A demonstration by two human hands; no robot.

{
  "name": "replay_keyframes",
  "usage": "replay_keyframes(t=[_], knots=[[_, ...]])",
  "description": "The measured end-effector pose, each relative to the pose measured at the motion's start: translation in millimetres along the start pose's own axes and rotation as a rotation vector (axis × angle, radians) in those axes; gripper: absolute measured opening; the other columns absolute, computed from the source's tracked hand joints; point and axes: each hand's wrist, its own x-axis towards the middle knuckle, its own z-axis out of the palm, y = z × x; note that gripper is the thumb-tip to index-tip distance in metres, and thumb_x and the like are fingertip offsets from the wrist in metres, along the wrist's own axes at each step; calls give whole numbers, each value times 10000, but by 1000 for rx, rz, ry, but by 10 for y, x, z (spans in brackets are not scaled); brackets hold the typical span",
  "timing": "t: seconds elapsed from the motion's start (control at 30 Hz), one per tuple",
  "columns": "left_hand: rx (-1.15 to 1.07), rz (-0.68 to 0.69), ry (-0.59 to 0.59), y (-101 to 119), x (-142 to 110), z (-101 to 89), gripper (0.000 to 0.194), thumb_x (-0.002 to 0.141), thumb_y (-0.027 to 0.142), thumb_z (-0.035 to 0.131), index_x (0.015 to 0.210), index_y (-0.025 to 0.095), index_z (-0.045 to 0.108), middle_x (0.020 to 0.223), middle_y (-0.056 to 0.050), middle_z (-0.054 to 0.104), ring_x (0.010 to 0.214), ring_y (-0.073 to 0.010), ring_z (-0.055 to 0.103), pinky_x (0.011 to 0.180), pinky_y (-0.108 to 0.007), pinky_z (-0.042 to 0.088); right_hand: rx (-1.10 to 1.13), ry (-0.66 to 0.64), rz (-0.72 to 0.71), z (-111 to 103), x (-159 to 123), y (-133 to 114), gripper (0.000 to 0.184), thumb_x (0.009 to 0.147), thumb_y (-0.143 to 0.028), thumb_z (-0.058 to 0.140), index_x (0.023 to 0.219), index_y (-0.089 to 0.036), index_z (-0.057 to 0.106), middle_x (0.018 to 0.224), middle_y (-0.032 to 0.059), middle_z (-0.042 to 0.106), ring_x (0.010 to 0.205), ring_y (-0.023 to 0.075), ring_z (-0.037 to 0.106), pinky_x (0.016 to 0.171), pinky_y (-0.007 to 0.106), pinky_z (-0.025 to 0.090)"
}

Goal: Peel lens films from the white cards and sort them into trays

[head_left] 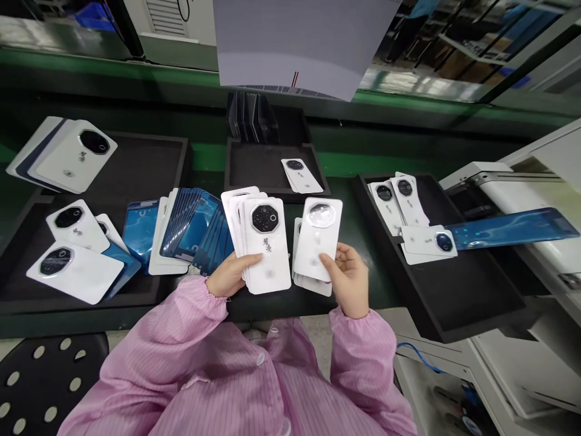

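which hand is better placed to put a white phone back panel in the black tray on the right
Probably the right hand: it holds white phone back panels and sits nearer that black tray, while the left hand, farther off, grips another stack.

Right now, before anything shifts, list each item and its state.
Left hand: closed on left fan.
Left fan: white panels, overlapping.
Right hand: closed on right bunch.
Right bunch: white panels, spread.
Blue sheets: fanned, overlapping.
Dark sheets: upright, in a row.
Centre tray: uncovered, partly filled.
Right tray: uncovered, partly filled.
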Motion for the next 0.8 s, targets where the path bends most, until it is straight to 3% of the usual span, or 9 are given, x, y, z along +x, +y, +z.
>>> replay_keyframes(t=[0.13, 0.2, 0.27, 0.33, 0.4, 0.43, 0.57, 0.8], knots=[[25, -6, 21, -14, -15, -30, 563, 739, 170, 658, 1281, 161, 507, 1071, -130, 692, 998, -326, 633, 922, -492, 467, -654, 117, -20, -187, 64, 149, 370, 642, -420, 689, 880, -157, 581, 748, 51, 559, 629, 207, 546, 607, 371, 440], [36, 2, 19, -23, -13, -43, 564, 737, 174, 669, 1279, 168, 510, 1076, -131, 690, 990, -324, 638, 923, -490, 467, -768, 198, -81, -177, 27, 137, 358, 640, -419, 691, 870, -163, 591, 866, 84, 539, 666, 208, 533, 648, 399, 438], [48, 9, 5, -28, -7, -43, 568, 736, 181, 675, 1279, 172, 509, 1086, -133, 685, 996, -325, 635, 926, -494, 463, -606, 178, -180, -99, -44, 55, 330, 691, -420, 659, 901, -178, 577, 931, 88, 529, 680, 185, 529, 685, 394, 450], [66, 21, -12, -33, 0, -36, 589, 725, 189, 690, 1283, 176, 504, 1092, -132, 683, 1003, -328, 631, 930, -498, 459, -320, -42, -206, 35, -117, -62, 307, 726, -405, 641, 933, -195, 555, 884, 57, 551, 664, 156, 537, 666, 344, 470], [83, 42, -14, -43, 7, -32, 604, 722, 223, 701, 1289, 180, 497, 1118, -131, 671, 1029, -330, 617, 944, -499, 446, -109, -286, -128, 196, -157, -166, 305, 721, -385, 662, 935, -208, 536, 787, 14, 562, 608, 128, 530, 571, 275, 461], [86, 54, -12, -51, 11, -33, 602, 727, 257, 701, 1288, 182, 497, 1135, -132, 662, 1049, -331, 606, 954, -498, 437, -52, -350, -82, 275, -159, -204, 302, 710, -379, 676, 912, -210, 530, 740, -5, 554, 576, 114, 515, 528, 251, 441], [48, 51, -34, -81, 23, -53, 593, 740, 429, 658, 1261, 179, 524, 1194, -136, 627, 1141, -320, 545, 1009, -473, 391, 53, -281, -43, 485, -71, -253, 282, 704, -386, 686, 796, -206, 490, 651, -48, 483, 525, 81, 455, 490, 215, 391], [-34, -32, -76, -88, 29, -67, 595, 836, 533, 456, 1322, 188, 454, 1238, -119, 601, 1226, -261, 477, 1087, -400, 299, 10, -292, -78, 513, -2, -249, 280, 709, -400, 684, 792, -204, 503, 650, -50, 476, 531, 79, 451, 489, 209, 393]])
